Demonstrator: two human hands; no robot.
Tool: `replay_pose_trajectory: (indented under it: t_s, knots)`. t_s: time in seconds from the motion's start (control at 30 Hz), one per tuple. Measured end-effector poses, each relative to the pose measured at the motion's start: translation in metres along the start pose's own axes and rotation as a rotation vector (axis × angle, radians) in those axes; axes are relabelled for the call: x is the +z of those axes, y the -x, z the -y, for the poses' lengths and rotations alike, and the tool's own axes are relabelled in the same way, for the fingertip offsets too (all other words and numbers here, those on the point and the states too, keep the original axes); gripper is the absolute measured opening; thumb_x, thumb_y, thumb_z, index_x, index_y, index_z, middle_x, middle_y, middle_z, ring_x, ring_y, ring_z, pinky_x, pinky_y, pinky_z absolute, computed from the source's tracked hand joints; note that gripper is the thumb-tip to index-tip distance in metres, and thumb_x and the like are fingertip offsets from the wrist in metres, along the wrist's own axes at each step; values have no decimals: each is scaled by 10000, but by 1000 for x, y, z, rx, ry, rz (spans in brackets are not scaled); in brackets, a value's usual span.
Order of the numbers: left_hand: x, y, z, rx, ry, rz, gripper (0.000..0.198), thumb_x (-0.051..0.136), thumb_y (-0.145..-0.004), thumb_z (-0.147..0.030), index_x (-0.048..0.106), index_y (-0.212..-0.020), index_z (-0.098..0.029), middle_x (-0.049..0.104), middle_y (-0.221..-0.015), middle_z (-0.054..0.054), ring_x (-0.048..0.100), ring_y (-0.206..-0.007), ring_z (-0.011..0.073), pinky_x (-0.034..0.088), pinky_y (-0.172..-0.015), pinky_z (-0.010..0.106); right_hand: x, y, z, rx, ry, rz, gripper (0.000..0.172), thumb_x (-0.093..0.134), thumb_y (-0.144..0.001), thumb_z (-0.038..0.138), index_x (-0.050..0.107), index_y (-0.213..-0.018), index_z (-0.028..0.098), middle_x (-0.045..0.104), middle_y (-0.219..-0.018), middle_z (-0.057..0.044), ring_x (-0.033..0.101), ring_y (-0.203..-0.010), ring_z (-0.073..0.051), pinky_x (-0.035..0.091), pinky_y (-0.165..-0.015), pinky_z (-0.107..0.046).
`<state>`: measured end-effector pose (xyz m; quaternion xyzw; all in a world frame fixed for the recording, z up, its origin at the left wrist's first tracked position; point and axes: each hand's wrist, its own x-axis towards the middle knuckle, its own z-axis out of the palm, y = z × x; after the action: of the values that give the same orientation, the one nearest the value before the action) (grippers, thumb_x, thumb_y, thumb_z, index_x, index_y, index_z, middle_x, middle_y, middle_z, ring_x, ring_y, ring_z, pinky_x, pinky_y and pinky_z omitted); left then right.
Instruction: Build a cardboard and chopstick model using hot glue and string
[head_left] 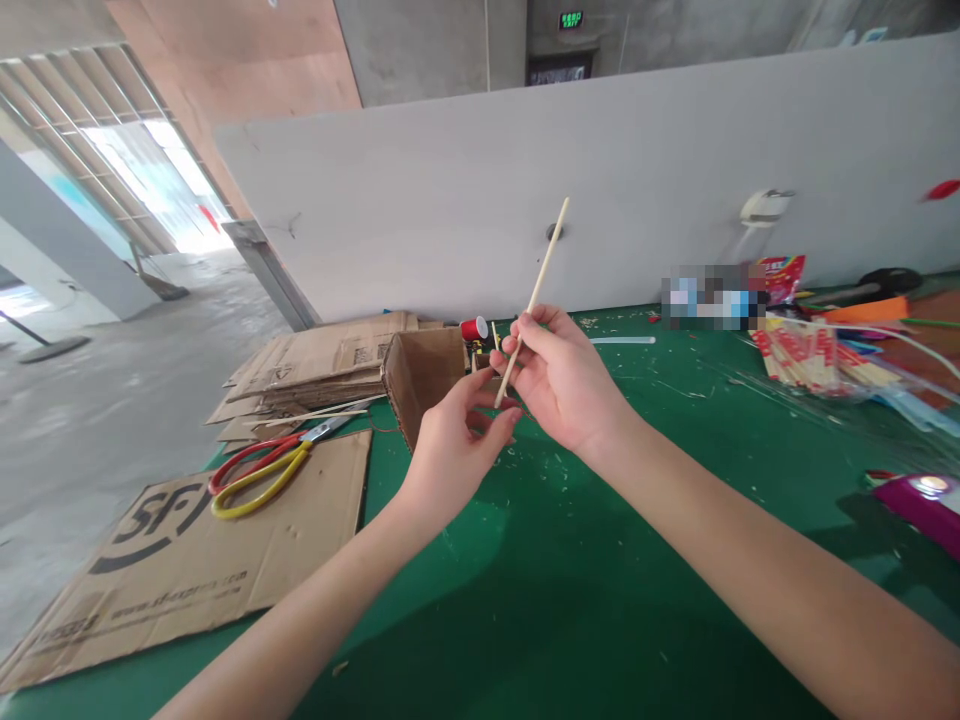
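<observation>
A pale wooden chopstick point(550, 245) slants upward over the green table, its tip to the upper right. My right hand point(566, 375) pinches it between thumb and fingers along its lower half. Around its bottom end curl the fingers and thumb of my left hand point(461, 435), closed on that end. Just behind my hands stands an open cardboard box point(424, 370). A small red paper cup point(474, 328) with a white face lies on its side by the box, beside small parts that my fingers partly hide.
Scissors point(262, 470) with red and yellow handles rest on a flat cardboard sheet point(300, 550) at left. More cardboard point(315, 360) is stacked behind. Packaged chopsticks point(802, 360), a clear stick point(622, 340) and a purple tool point(919, 505) lie rightward on the green table point(585, 600).
</observation>
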<state>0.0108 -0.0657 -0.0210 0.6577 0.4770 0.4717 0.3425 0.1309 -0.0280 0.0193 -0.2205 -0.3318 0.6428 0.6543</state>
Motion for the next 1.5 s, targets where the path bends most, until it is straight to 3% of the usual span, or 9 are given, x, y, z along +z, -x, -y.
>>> replay_pose_trajectory:
  t_s: [0.17,0.33,0.67,0.87,0.97,1.1,1.2,1.37,1.5]
  knots:
    - [1,-2,0,-42,61,26,225,572,-882,-365,609,-818,-153,637,-661,3,585,-474,83,444,-437,166,-2,-1,-3,-2,2,14,197,513,-890,74,482,-732,187,511,-680,44,494,-602,-69,447,-587,-220]
    - [5,-1,-1,-145,384,170,300,538,-912,-407,578,-771,-146,584,-577,-21,570,-425,84,454,-424,176,-1,-3,3,-34,-41,-35,252,498,-886,27,489,-675,164,505,-668,25,469,-593,-58,362,-499,-186]
    - [1,4,-2,-317,1050,388,227,514,-945,-260,579,-768,-132,489,-567,-56,497,-394,51,444,-395,166,1,1,13,4,-50,14,296,487,-913,47,504,-639,158,494,-668,14,477,-615,-58,383,-521,-180]
    - [4,8,-6,-382,1210,418,216,509,-938,-231,561,-750,-136,413,-543,-84,396,-365,15,393,-391,134,1,2,18,-6,-56,51,302,492,-917,53,511,-633,153,509,-667,10,502,-632,-56,391,-519,-169]
    - [4,6,-4,-273,967,356,245,516,-933,-292,559,-740,-147,435,-533,-78,411,-373,26,387,-410,150,2,2,15,-19,-24,46,285,513,-908,61,518,-640,158,515,-663,12,510,-639,-59,397,-521,-172]
    - [-2,7,6,-40,262,203,233,527,-913,-313,587,-746,-161,548,-553,-34,514,-436,69,382,-445,170,-3,-7,21,-56,39,4,252,557,-886,78,509,-656,171,500,-647,26,476,-598,-59,407,-535,-199]
    - [-8,11,11,47,-87,141,203,507,-904,-254,617,-756,-170,600,-608,-8,556,-483,90,387,-465,182,-15,-20,39,-211,150,-71,243,632,-862,159,488,-671,202,468,-629,41,470,-579,-76,414,-547,-241]
    - [-1,23,-3,411,-314,385,231,535,-931,-311,683,-782,-213,717,-745,42,640,-667,145,450,-623,243,-26,-24,64,-390,406,-54,270,652,-857,330,469,-682,235,471,-643,28,531,-631,-117,384,-525,-280]
    - [46,59,-2,870,-335,739,247,518,-935,-355,668,-781,-232,695,-708,36,616,-648,164,445,-574,294,-16,-11,74,-368,425,-45,212,604,-876,290,451,-738,242,479,-667,52,443,-516,-74,262,-438,-252]
